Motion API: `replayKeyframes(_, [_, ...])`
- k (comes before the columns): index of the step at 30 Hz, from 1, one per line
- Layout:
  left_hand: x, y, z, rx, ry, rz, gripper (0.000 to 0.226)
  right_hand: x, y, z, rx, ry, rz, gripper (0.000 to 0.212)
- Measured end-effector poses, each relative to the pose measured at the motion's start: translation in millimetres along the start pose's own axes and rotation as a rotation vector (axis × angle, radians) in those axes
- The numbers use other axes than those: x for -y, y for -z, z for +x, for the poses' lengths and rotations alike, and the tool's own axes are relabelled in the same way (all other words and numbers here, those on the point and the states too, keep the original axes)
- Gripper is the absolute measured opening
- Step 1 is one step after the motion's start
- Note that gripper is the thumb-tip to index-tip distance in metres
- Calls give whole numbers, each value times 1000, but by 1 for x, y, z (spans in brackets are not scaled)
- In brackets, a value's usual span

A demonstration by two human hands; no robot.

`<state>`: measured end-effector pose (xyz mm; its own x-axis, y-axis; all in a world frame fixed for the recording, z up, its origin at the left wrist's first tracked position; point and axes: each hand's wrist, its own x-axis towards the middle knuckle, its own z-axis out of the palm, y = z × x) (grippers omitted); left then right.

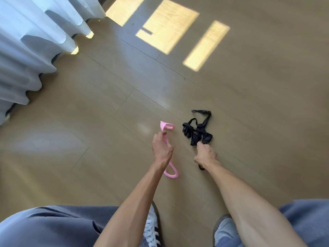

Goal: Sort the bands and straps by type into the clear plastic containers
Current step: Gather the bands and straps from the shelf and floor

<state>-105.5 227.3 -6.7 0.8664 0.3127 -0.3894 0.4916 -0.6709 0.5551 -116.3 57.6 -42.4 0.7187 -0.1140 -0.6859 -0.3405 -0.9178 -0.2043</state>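
Observation:
My left hand is closed around the middle of a pink band; one looped end sticks out above the fingers and the other loop hangs below the wrist. My right hand grips a black strap, a tangled bundle with buckles that trails over the wooden floor just beyond the fingers. A short black end pokes out under that wrist. No clear plastic container is in view.
Pale curtains hang along the left side down to the wooden floor. Sunlit patches lie on the far boards. My knees in blue trousers and two sneakers fill the bottom edge.

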Motion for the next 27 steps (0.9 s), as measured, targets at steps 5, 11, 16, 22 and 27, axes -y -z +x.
replayKeyframes(5, [-35, 44, -14, -41, 125, -150, 64, 28, 54, -30, -140, -192, 304, 39])
replayKeyframes(11, [-94, 149, -69, -114, 176, -64, 43, 92, 162, -119, -158, -195, 452, 30])
replayKeyframes(16, [-168, 286, -136, -138, 152, -117, 17, 164, 265, -254, -252, -35, 508, 20])
replayKeyframes(22, [-250, 454, -215, -234, 98, -122, 25, 234, 388, -401, -272, 165, 448, 14])
replayKeyframes(27, [-293, 577, -285, -305, 158, -173, 19, 292, 474, -512, -213, 380, 453, 8])
